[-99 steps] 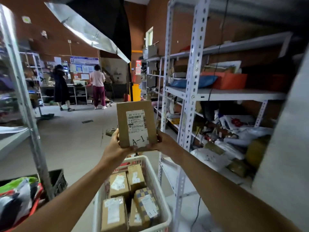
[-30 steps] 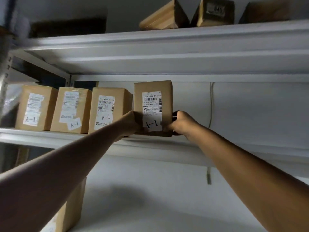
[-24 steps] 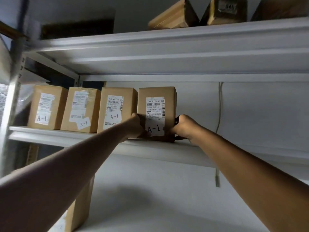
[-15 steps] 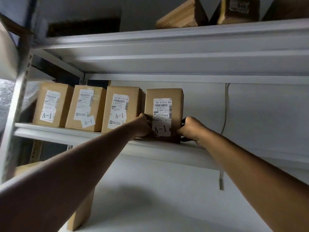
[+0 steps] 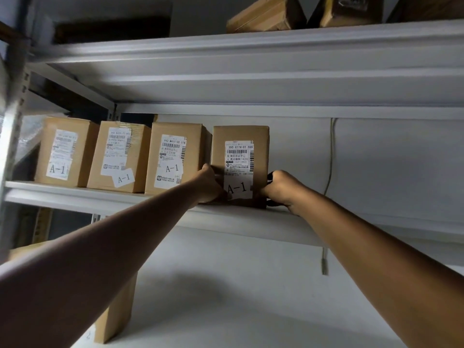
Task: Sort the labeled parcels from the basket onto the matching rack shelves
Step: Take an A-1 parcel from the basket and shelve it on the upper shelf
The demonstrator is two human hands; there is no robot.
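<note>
The parcel (image 5: 240,165), a small brown cardboard box with a white label marked A-1, stands upright on the rack shelf (image 5: 251,219) as the fourth in a row, just beside three other A-1 boxes (image 5: 120,156) on its left. The left hand (image 5: 209,184) holds its lower left edge and the right hand (image 5: 281,189) holds its lower right edge, so the box is pressed between the two hands; the fingers of both are curled round the lower corners, though the tips of most of them are hidden behind the box or the palm. The box looks stiff and keeps its square form, and I judge it to be rather light, because it is small. The cardboard is dry and matt, so it should not slip easily, but the paper label is smoother and gives less hold. The best place to take it seems to be the two side faces near the bottom, as the hands do here, not the top flap. What is inside I cannot tell, so it is safer to treat it as fragile. More boxes (image 5: 266,17) lie on the shelf above, and a thin cable (image 5: 331,156) hangs on the wall at the right.
</note>
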